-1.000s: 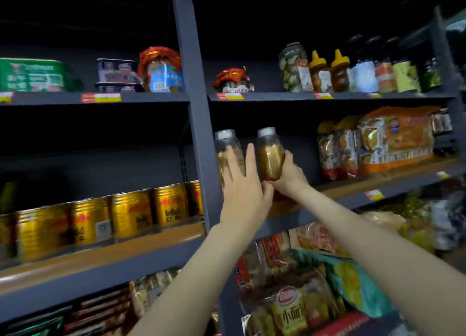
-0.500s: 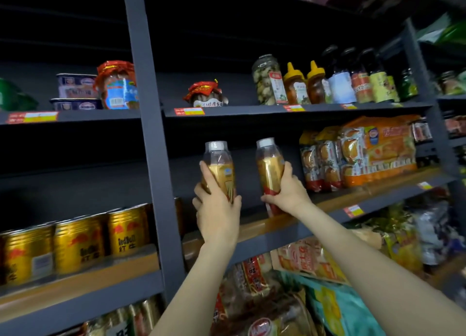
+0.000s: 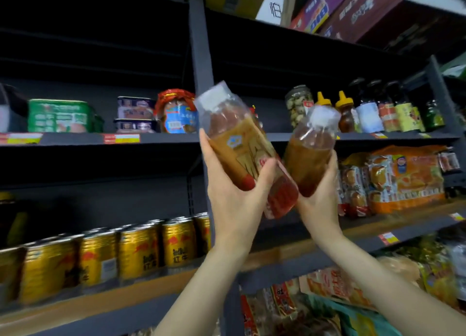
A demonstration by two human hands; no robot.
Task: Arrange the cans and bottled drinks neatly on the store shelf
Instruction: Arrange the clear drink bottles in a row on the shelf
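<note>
Left hand (image 3: 237, 199) grips one tilted bottle (image 3: 242, 144); right hand (image 3: 320, 197) grips another bottle (image 3: 311, 144), both held in front of the shelf (image 3: 378, 235). Best to straighten each upright before setting it down, labels forward.

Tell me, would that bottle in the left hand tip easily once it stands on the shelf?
Probably. The left bottle is tall and narrow, so a nudge might topple it. It looks mostly full, likely heavy for its size. Its clear wrap may feel slippery in the left hand.
</note>
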